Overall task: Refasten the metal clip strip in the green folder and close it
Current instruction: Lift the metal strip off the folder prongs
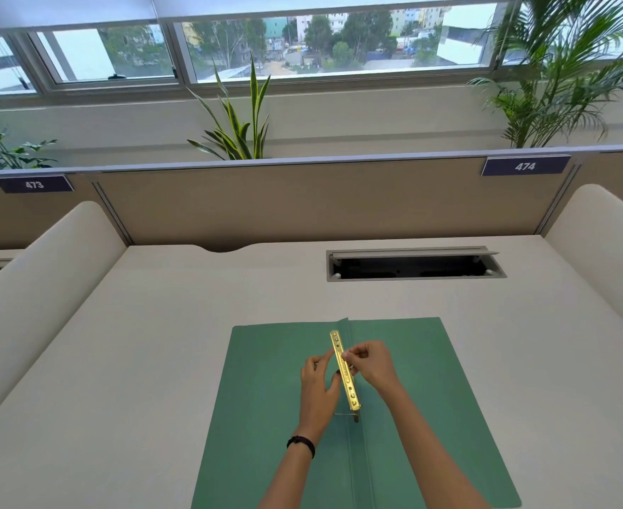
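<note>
Fingers (pixel 350 356) of the right hand (pixel 372 365) are pinched closed on the upper-middle of the long gold-coloured metal clip strip (pixel 345 372); fingers of the left hand (pixel 319 380) are curled loosely against its left edge from the other side, thumb near the strip's middle, more steadying than gripping as far as I can tell. Strip sits lengthwise right over the centre fold of the opened flat green card folder (pixel 431 398), tilted up on edge, not lying flat, so not seated yet. Small metal bit pokes out just below its near end (pixel 356 418), probably a prong of the fastener, too small to confirm. Folder lies spread open on the pale tabletop (pixel 155 361), both covers flat. To do this step well, my read: line the strip's end holes over the prongs first, lower it flat along the fold, keep one hand pressing the strip down while the other bends or slides the locking parts. Don't let it skew off the crease, or the cover won't close clean. Closing comes after.
</note>
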Available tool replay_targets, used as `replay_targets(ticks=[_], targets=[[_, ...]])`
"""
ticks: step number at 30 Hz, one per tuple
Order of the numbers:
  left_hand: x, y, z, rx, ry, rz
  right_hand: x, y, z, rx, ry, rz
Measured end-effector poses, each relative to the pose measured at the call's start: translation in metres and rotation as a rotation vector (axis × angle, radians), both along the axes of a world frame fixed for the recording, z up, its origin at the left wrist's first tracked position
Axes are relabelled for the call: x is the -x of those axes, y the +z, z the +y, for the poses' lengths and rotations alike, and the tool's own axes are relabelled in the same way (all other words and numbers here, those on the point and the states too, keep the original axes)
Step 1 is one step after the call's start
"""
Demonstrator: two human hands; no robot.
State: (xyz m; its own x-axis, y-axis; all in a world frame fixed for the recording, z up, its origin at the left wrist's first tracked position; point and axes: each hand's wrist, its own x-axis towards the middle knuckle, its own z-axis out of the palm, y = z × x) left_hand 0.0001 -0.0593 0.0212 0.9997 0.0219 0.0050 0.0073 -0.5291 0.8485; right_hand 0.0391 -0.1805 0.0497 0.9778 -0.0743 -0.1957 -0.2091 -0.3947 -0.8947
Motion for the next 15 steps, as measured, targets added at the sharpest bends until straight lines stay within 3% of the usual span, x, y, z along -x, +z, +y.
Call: replay_targets(ticks=[6,11,15], targets=[[-0.005,-0.001,-0.001,0.078,0.014,0.035,-0.004,0.001,-0.001,0.021,0.004,0.001],[-0.007,0.008,-0.003,0.309,0.041,0.143,-0.005,-0.001,-0.001,0.041,0.016,0.002],[-0.005,0.009,-0.001,0.334,0.068,0.175,-0.003,-0.002,0.001,0.050,0.024,-0.003]])
